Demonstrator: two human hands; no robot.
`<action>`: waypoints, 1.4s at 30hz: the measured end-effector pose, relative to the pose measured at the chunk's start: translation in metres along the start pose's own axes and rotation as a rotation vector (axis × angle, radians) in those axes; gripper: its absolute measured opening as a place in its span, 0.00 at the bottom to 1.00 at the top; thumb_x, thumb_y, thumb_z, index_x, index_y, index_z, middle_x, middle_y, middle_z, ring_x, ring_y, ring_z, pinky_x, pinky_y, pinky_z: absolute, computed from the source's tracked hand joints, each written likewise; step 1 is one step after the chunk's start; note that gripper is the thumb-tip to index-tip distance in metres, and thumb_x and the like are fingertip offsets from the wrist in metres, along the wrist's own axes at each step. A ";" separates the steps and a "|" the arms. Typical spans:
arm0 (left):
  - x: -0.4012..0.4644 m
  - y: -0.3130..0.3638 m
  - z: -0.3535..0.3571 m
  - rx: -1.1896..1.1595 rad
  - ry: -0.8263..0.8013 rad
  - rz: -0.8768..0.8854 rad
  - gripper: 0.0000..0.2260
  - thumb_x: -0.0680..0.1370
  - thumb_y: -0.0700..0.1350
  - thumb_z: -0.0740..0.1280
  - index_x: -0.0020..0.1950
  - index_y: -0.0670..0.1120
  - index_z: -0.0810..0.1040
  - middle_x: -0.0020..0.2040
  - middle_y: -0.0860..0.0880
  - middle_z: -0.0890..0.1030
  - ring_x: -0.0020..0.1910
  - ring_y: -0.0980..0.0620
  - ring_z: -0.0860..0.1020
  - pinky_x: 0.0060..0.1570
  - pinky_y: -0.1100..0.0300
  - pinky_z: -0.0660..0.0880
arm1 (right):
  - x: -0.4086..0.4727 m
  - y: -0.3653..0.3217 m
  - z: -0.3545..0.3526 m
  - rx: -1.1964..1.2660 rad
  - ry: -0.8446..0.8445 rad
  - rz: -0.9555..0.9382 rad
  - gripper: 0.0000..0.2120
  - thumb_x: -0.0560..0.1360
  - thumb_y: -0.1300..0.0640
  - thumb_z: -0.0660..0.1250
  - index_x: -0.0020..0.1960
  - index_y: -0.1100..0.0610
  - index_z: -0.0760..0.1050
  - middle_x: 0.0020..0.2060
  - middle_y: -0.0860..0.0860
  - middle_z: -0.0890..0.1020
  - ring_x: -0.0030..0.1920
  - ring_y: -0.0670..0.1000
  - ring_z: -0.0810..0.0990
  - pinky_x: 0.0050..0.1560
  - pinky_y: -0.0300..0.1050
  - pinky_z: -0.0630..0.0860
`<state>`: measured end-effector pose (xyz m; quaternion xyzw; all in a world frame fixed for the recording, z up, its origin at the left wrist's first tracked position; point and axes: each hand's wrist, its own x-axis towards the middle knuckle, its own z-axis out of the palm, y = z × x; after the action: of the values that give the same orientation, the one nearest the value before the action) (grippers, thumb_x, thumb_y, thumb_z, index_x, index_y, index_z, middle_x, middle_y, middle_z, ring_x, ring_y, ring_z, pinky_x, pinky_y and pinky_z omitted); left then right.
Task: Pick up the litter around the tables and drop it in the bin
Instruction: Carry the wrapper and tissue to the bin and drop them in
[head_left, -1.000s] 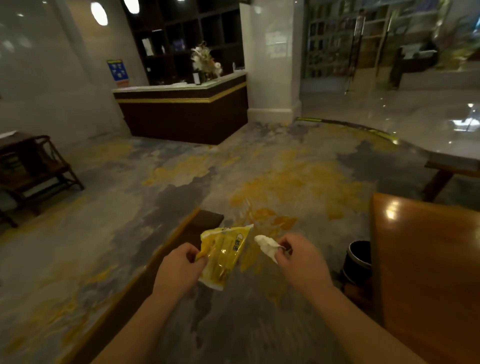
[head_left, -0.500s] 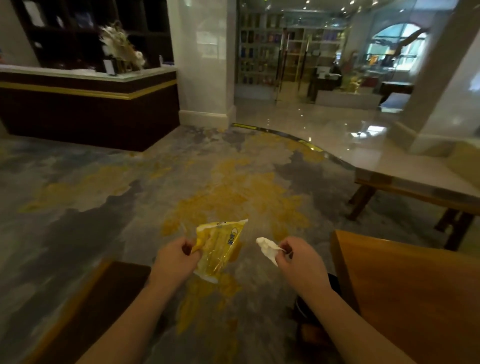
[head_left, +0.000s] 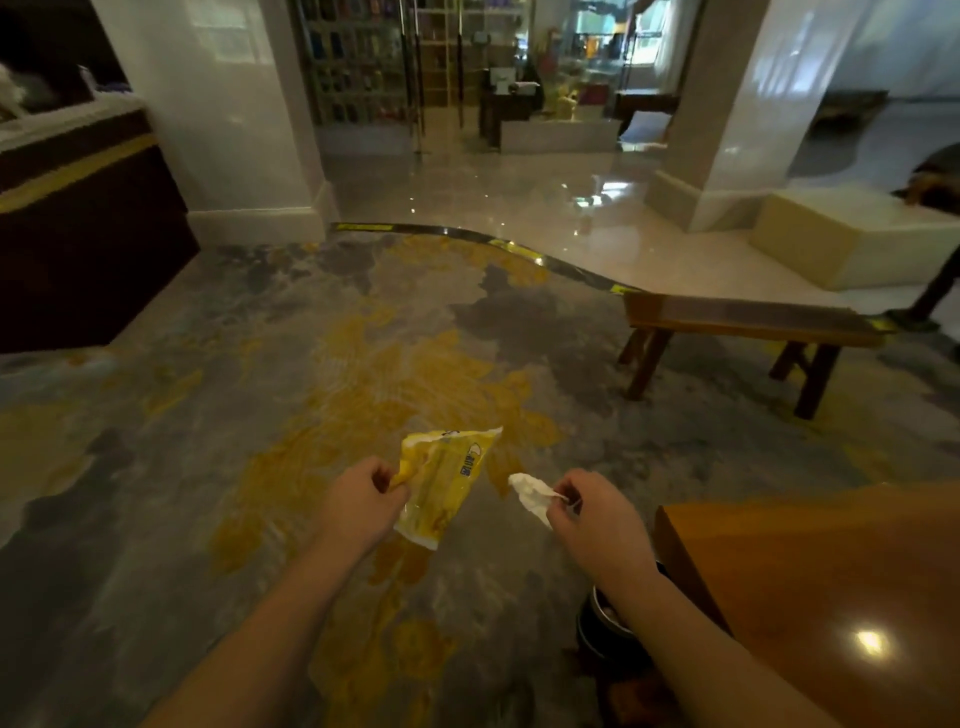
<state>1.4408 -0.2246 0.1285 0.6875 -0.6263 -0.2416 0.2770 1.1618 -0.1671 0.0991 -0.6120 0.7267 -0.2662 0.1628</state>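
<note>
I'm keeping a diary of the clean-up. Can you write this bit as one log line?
left hand: holds yellow wrapper | right hand: pinches white tissue | bin: below right forearm, beside wooden table | nothing dropped yet

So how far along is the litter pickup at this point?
Collected: the left hand pinches a yellow wrapper and the right hand a crumpled white tissue. Left: neither is binned; the dark bin sits low beside the wooden table, partly hidden under the right forearm. The visible carpet shows no other litter.

Yellow wrapper (head_left: 445, 483) and tissue (head_left: 530, 496) in hands
</note>
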 end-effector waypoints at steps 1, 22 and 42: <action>0.013 0.005 0.003 0.009 -0.010 0.004 0.11 0.71 0.46 0.74 0.35 0.46 0.73 0.29 0.51 0.74 0.28 0.53 0.71 0.27 0.57 0.63 | 0.013 0.002 0.002 -0.003 0.010 0.001 0.06 0.76 0.51 0.69 0.44 0.42 0.73 0.40 0.40 0.76 0.38 0.43 0.76 0.39 0.43 0.80; 0.304 0.223 0.281 0.109 -0.591 0.436 0.15 0.71 0.44 0.76 0.32 0.49 0.71 0.29 0.52 0.73 0.29 0.52 0.71 0.28 0.58 0.65 | 0.192 0.166 -0.026 0.085 0.261 0.575 0.03 0.77 0.53 0.66 0.50 0.50 0.76 0.45 0.46 0.77 0.44 0.46 0.76 0.44 0.48 0.78; 0.401 0.315 0.519 0.447 -1.305 1.108 0.08 0.69 0.53 0.73 0.41 0.54 0.75 0.36 0.58 0.76 0.37 0.53 0.76 0.33 0.59 0.68 | 0.294 0.156 0.096 0.454 0.737 1.534 0.07 0.74 0.52 0.72 0.42 0.44 0.75 0.37 0.43 0.81 0.37 0.42 0.79 0.34 0.36 0.73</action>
<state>0.8989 -0.6838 -0.0295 0.0485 -0.9352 -0.2886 -0.1993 1.0325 -0.4548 -0.0432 0.2169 0.8732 -0.4021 0.1697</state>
